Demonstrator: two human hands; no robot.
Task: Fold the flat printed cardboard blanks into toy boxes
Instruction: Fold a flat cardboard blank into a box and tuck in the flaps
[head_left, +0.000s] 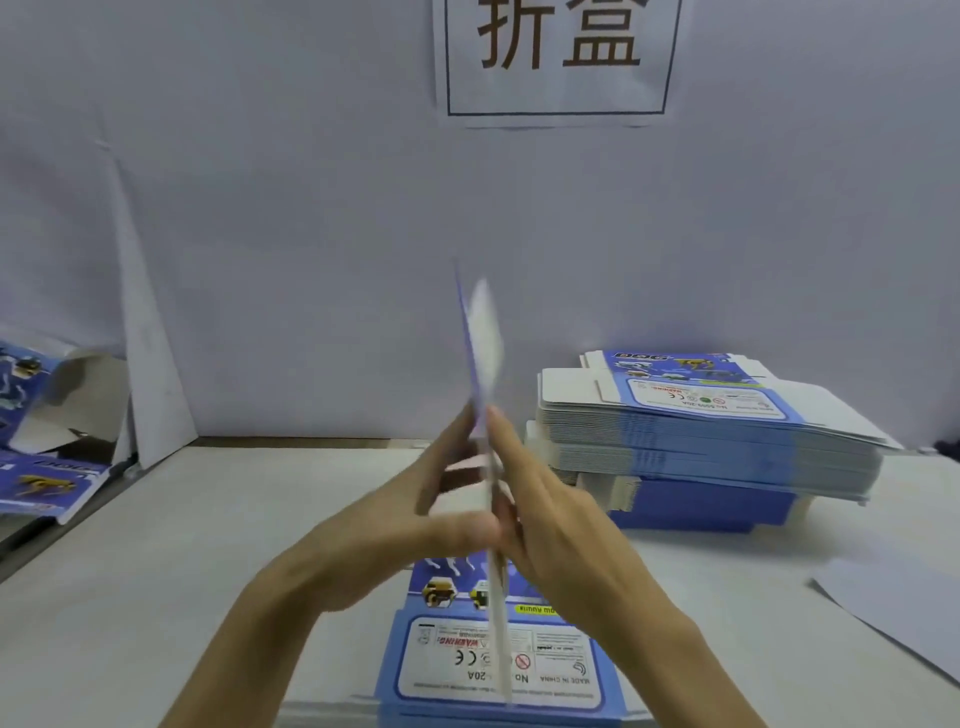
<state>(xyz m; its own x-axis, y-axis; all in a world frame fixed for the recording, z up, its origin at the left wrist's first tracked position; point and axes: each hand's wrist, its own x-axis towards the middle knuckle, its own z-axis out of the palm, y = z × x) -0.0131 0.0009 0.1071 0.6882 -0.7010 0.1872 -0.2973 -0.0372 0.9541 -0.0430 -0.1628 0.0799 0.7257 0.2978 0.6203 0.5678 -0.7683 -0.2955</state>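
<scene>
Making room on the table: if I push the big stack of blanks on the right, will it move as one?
Probably not. The stack of blanks is loose sheets sitting in offset layers, so upper ones would likely slide off. It looks thick, so probably heavy; push low.

Two hands and two forearms in view, all bare. Left hand (415, 519) and right hand (561, 525): slim, with long narrow fingers. Fingertips are motion-blurred, so nail detail is unreadable. The back of the right hand shows faint knuckle ridges and tendon lines; the left hand shows its thumb side. Left forearm (249, 639) and right forearm (675, 649): slender, smooth, narrow at the wrists, bare right up to the near edge of frame.
</scene>
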